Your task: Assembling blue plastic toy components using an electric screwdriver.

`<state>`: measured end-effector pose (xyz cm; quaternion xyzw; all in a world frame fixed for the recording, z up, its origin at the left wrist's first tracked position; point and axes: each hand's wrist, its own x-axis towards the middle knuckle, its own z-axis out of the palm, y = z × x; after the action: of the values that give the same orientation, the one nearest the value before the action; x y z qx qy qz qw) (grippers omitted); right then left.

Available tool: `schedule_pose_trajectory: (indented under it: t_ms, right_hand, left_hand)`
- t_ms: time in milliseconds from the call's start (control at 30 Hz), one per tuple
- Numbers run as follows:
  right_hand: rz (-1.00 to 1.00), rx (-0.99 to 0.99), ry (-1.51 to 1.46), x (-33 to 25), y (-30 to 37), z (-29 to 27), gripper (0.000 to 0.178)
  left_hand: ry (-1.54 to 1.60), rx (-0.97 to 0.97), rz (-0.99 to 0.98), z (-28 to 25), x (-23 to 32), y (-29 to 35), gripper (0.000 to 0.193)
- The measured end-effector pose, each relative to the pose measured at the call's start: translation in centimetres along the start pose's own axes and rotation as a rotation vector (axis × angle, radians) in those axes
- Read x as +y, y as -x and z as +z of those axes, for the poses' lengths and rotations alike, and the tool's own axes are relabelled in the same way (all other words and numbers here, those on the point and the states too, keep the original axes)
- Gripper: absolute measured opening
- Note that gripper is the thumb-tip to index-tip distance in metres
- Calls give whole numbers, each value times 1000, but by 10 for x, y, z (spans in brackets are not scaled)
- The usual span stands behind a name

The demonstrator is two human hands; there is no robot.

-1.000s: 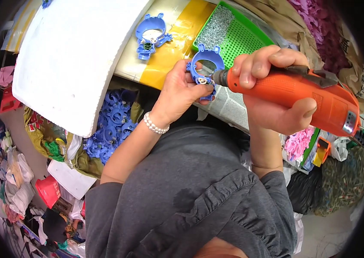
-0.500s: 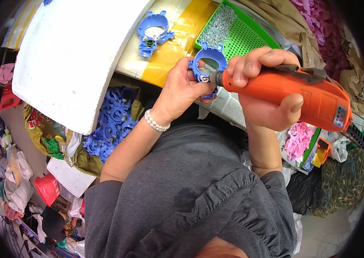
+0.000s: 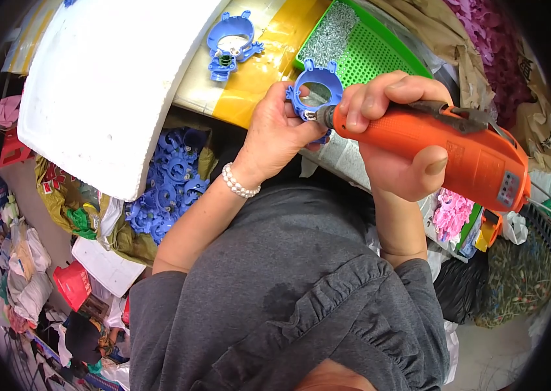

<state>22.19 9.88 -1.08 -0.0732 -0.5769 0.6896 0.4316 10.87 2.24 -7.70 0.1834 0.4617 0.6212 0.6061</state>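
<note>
Between its fingers and thumb, my left hand (image 3: 280, 124) grips a blue ring-shaped plastic part (image 3: 318, 70) with small ear-like knobs. My right hand (image 3: 398, 137) is wrapped round an orange electric screwdriver (image 3: 451, 148). The tool's dark tip meets the lower side of the ring, beside my left thumb. What lies right under the tip is too small to make out. A second blue plastic part (image 3: 231, 27), of like shape, rests on the taped surface beyond my left hand.
A green perforated basket (image 3: 379, 62) holds many small metal screws (image 3: 333, 34). On the left stands a white foam board (image 3: 102, 91). Below it, a sack holds piled blue parts (image 3: 174, 176). Pink parts (image 3: 452, 212) lie at the right, near a coiled cord (image 3: 542, 231).
The screwdriver's rear end has swung slightly down and left, its tip still at the blue part. The held part and my left hand have shifted slightly.
</note>
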Motion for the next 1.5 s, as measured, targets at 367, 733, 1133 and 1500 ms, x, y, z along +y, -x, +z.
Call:
schedule_pose_trajectory:
  t_ms: [367,733,1133,1500]
  right_hand:
    - [-92,-19,88,12,7,1,48]
    - [-121,-119,-94,-7,1,-16,62]
    - [-149,152,-6,-28,-2,-47,53]
    - [-74,221,14,-22,7,-65,43]
  left_hand:
    - [-96,114,75,7,-10,3,33]
    - [22,7,63,1,-5,1,48]
    - [334,-269,-23,-15,7,22,55]
    - [479,-331,-52,-29,-3,22,54]
